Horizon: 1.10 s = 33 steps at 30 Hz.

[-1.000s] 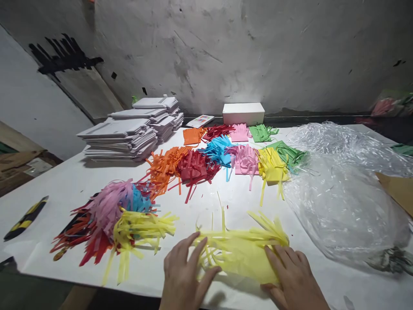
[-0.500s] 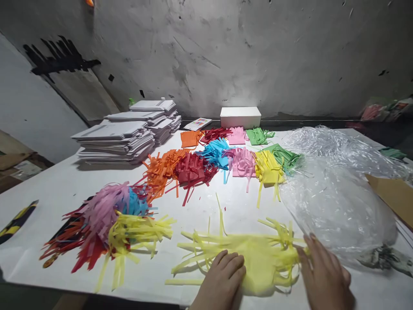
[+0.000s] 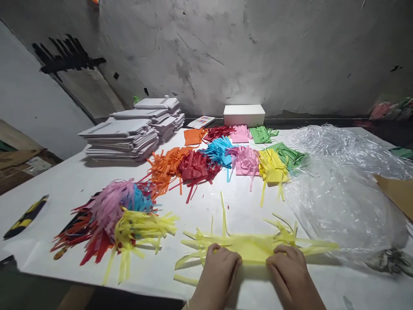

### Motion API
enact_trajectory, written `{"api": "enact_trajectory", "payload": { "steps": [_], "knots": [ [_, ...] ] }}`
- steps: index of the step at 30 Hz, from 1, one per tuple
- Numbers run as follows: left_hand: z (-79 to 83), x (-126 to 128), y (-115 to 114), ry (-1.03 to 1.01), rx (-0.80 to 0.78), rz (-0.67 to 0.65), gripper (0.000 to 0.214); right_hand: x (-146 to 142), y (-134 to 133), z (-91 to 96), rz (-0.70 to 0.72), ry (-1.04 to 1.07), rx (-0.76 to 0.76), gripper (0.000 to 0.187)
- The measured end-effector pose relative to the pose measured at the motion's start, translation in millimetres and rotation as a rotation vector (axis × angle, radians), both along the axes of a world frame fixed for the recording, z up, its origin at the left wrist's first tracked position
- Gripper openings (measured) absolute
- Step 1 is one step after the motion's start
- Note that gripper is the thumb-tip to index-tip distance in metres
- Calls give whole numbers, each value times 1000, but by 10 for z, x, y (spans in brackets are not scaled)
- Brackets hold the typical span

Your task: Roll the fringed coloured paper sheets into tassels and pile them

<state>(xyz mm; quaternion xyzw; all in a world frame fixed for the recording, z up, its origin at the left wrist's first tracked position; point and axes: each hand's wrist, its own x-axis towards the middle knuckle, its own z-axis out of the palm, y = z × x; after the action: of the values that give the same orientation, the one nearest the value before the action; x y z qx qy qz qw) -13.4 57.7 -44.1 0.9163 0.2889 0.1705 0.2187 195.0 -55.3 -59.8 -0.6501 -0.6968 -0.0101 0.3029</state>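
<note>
A yellow fringed tissue paper sheet [image 3: 253,249] lies across the front of the table, its cut strips spreading to both sides. My left hand [image 3: 222,263] is closed on the left part of its near edge, fingers bent over the paper. At the right part of that edge, my right hand [image 3: 286,266] pinches the paper between thumb and fingers. The near edge looks lifted or folded between the hands. To the left lies a yellow fringed tassel [image 3: 142,226], beside pink tissue strips [image 3: 111,206] and blue ones [image 3: 142,201].
Fringed paper bundles in several colours, such as a red one [image 3: 195,167], lie mid-table. Stacked white packets [image 3: 119,140] stand at back left, a white box [image 3: 244,115] at the back. Clear plastic bags [image 3: 342,206] cover the right. A black-and-yellow cutter [image 3: 26,217] lies far left.
My right hand has moved left and inward from the strips to the sheet's near edge. The right-hand strips now stretch out straighter. My left hand has shifted to the near edge too.
</note>
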Motion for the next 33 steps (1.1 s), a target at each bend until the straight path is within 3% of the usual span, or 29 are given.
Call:
{"api": "enact_trajectory", "payload": {
  "steps": [5,9,13,16,20,23,26,29,33],
  "knots": [
    [80,324,106,252,-23,248,28,-124,305,-82,-301,5,-45,32],
    [131,437,192,324,-40,285,23,-110,439,-125,-363,-103,-61,28],
    [154,453,225,382,-31,275,20,-117,402,-2,-399,-144,28,19],
    [150,474,252,401,-36,268,16,-171,349,93,-219,-85,132,15],
    [163,455,307,389,-43,264,18,-225,351,17,77,-89,86,12],
    [202,354,296,200,83,297,16,-231,384,-70,96,-170,170,25],
    [183,229,202,-30,239,105,22,-241,373,-38,95,-96,181,28],
    [42,141,94,-42,300,-134,13,-255,306,29,135,20,109,22],
    [-168,38,49,-25,297,-137,13,-227,190,-56,143,-17,94,23]
  ]
}}
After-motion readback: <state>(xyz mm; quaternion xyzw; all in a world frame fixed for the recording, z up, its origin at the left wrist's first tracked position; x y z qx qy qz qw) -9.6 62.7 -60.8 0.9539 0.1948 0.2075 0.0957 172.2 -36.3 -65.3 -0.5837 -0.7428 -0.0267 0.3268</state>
